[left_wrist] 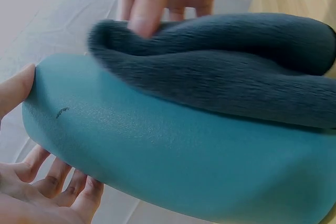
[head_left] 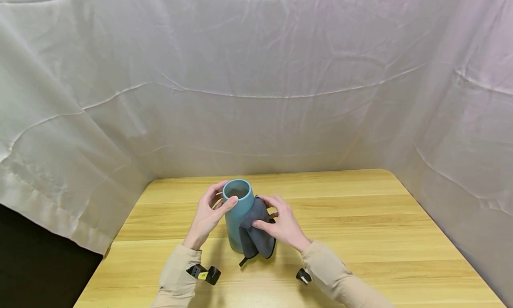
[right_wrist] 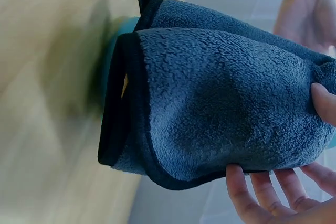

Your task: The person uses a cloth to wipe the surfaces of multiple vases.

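Observation:
A tall blue vase [head_left: 236, 219] with a round open mouth stands on the wooden table, narrowing toward its top. My left hand [head_left: 208, 214] grips it near the rim, thumb on the near side and fingers round the far left. In the left wrist view a small dark mark shows on the vase [left_wrist: 131, 129]. My right hand [head_left: 282, 223] holds a dark grey-blue cleaning cloth [head_left: 260, 232] against the vase's right side. The cloth [right_wrist: 220, 93] is plush, folded, edged in black, and has a hanging loop; thumb and fingers hold it from both sides.
The wooden table [head_left: 360, 236] stretches out to the right and behind the vase. Pale curtains [head_left: 260, 98] hang along the back and both sides. A dark area [head_left: 36, 259] lies at lower left. Each sleeve carries a black wrist camera [head_left: 212, 276].

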{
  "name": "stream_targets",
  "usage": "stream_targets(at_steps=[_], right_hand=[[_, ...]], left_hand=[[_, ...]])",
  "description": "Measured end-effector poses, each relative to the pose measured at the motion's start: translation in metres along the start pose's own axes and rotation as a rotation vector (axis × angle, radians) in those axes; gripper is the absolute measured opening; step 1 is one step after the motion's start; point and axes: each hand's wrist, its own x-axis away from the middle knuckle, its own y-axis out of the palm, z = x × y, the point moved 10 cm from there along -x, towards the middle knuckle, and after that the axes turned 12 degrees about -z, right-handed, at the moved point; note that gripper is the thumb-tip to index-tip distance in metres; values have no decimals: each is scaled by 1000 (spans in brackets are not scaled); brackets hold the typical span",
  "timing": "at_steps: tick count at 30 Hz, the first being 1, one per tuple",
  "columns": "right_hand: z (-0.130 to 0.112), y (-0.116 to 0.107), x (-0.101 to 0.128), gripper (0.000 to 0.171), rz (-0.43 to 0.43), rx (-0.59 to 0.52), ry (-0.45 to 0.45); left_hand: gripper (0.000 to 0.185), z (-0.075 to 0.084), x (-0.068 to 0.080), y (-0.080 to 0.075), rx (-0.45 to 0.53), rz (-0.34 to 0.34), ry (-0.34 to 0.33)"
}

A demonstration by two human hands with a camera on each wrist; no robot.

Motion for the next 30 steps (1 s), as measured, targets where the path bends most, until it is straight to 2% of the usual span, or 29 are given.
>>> stream_targets(at_steps=[5,11,16,20,23,30], right_hand=[[14,5,4,64,-36,-12,25],[18,7,6,64,-49,-10,23],[18,8,6,64,-51,-10,32],[19,8,7,64,-43,-19,29],[19,7,7,64,-36,-27,24],[19,7,7,63,-28,-29,15]], left_hand=[[55,1,0,1,-1,-4,3],[54,2,1,1,-11,7,6],[55,10,5,3,-68,85,40],[62,16,8,5,-181,182,48],[67,18,9,7,-246,230,42],[64,18,9,8,-231,260,59]])
